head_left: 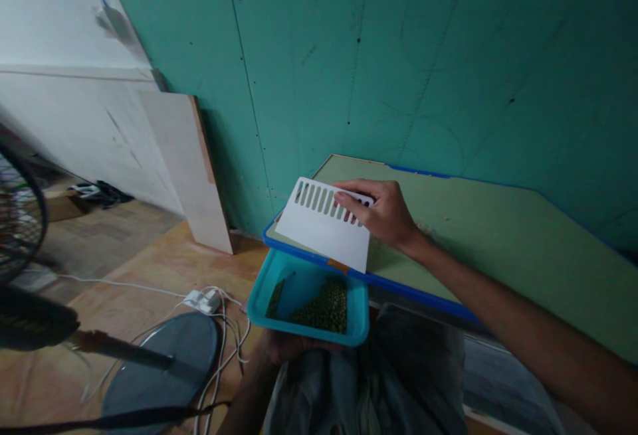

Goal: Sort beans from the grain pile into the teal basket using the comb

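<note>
My right hand (pixel 385 212) grips a white plastic scraper card with slots (pixel 323 226) at its slotted top edge, its lower edge resting at the blue-rimmed edge of a green table (pixel 498 242). Below that edge my left hand (pixel 284 347), mostly hidden, holds up a teal plastic tray (pixel 279 275) from underneath. Small green beans (pixel 323 309) lie piled in the tray's right half, with a thin streak at its left.
A standing fan with its round grey base (pixel 164 368) and cage (pixel 20 222) is at the left. A white power strip with cables (pixel 202 300) lies on the wooden floor. A pale board (pixel 184 169) leans against the teal wall.
</note>
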`<state>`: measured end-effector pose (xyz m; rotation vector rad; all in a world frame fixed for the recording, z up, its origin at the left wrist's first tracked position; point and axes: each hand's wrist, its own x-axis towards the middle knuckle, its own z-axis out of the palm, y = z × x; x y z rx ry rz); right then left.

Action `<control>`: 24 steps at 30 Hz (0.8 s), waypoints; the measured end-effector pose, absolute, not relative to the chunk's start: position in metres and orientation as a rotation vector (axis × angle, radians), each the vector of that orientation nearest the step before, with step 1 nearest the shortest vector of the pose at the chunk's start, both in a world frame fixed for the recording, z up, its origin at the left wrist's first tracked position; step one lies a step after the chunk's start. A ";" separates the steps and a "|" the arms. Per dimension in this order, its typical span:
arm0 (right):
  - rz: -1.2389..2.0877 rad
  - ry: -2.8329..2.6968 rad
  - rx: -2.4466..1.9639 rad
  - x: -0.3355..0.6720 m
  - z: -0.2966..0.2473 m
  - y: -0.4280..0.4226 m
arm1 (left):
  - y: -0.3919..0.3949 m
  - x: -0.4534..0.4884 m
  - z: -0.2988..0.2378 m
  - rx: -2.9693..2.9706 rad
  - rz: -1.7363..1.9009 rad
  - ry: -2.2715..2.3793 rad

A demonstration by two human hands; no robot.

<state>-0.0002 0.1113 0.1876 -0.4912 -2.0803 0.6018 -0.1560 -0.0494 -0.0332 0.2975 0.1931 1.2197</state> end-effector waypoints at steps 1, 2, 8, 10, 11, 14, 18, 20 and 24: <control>0.619 -2.090 -0.501 0.001 0.187 0.116 | -0.048 -0.152 -0.035 0.305 1.212 0.197; 0.632 -2.098 -0.513 0.003 0.187 0.121 | -0.047 -0.148 -0.038 0.312 1.207 0.207; 0.651 -2.125 -0.582 0.019 0.184 0.156 | -0.040 -0.131 -0.061 0.214 1.196 0.255; 0.648 -2.121 -0.605 0.024 0.185 0.163 | -0.039 -0.128 -0.064 0.158 1.218 0.276; 0.651 -2.115 -0.612 0.025 0.185 0.165 | -0.039 -0.127 -0.064 0.141 1.238 0.286; 0.660 -2.067 -0.618 0.026 0.189 0.165 | -0.038 -0.125 -0.058 0.131 1.257 0.282; 0.689 -2.000 -0.592 0.023 0.196 0.155 | -0.038 -0.125 -0.057 0.187 1.234 0.201; 0.708 -2.013 -0.557 0.021 0.198 0.149 | -0.038 -0.125 -0.061 0.239 1.239 0.165; 0.738 -2.079 -0.528 0.025 0.195 0.141 | -0.039 -0.121 -0.059 0.263 1.218 0.174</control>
